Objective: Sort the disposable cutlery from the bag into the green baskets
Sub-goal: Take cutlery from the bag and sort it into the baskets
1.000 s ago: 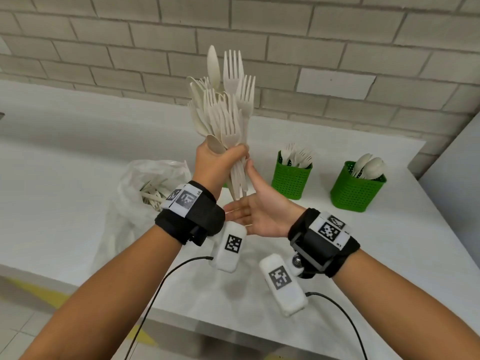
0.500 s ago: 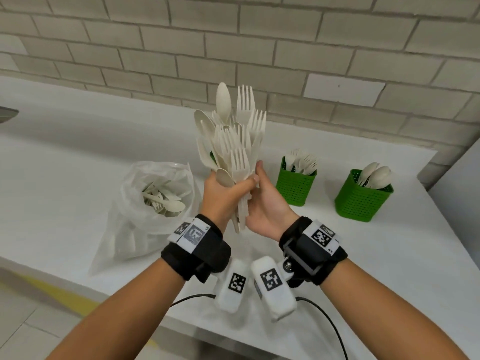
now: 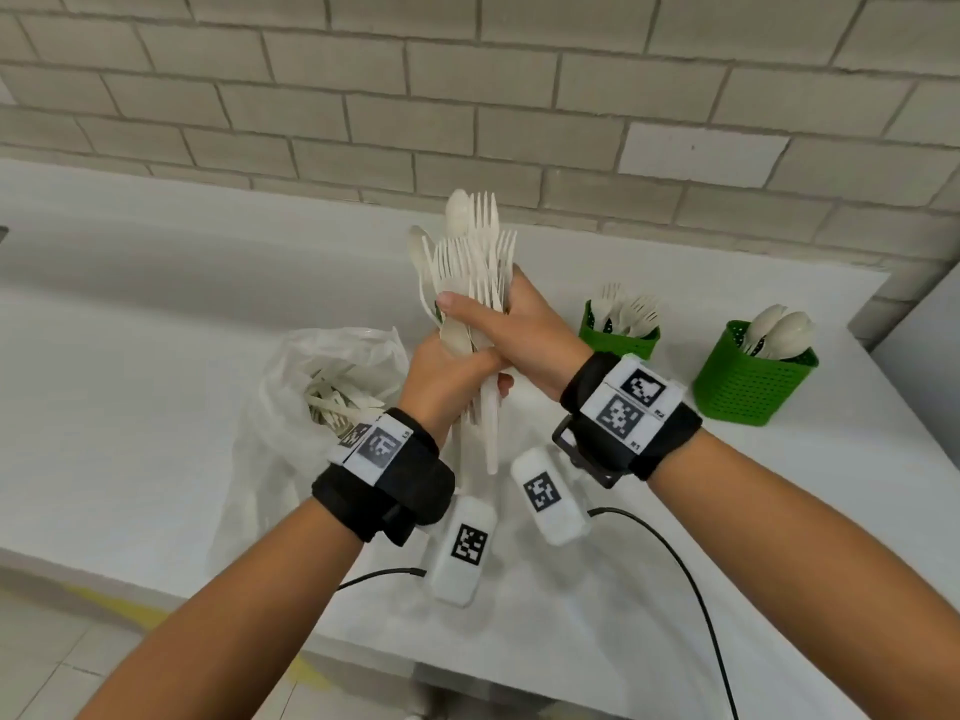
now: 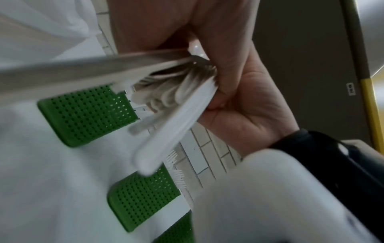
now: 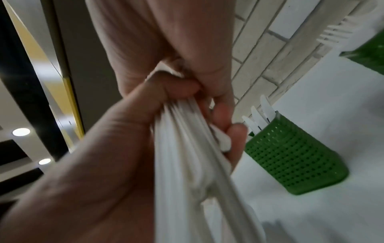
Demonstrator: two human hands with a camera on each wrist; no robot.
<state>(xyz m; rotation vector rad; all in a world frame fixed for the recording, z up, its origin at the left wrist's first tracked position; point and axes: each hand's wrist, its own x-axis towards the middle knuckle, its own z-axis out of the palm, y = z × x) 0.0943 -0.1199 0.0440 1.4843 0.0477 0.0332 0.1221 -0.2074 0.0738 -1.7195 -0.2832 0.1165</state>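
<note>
I count 3 green baskets [image 4: 87,115], 1 plastic bag [image 3: 311,387], 1 mixed cutlery bundle [image 3: 470,262], 2 hands.

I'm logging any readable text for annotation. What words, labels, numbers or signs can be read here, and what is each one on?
No text can be read for certain.
Right wristband: square coded markers with tiny characters beside them, too small to read.
Left wristband: coded markers, blurred.
White modules hanging under the wrists: coded markers only.
Small label on a dark panel, left wrist view: blurred.

No legible text; wrist bands [image 3: 631,402] bear only square coded markers, tiny print unreadable.
</note>
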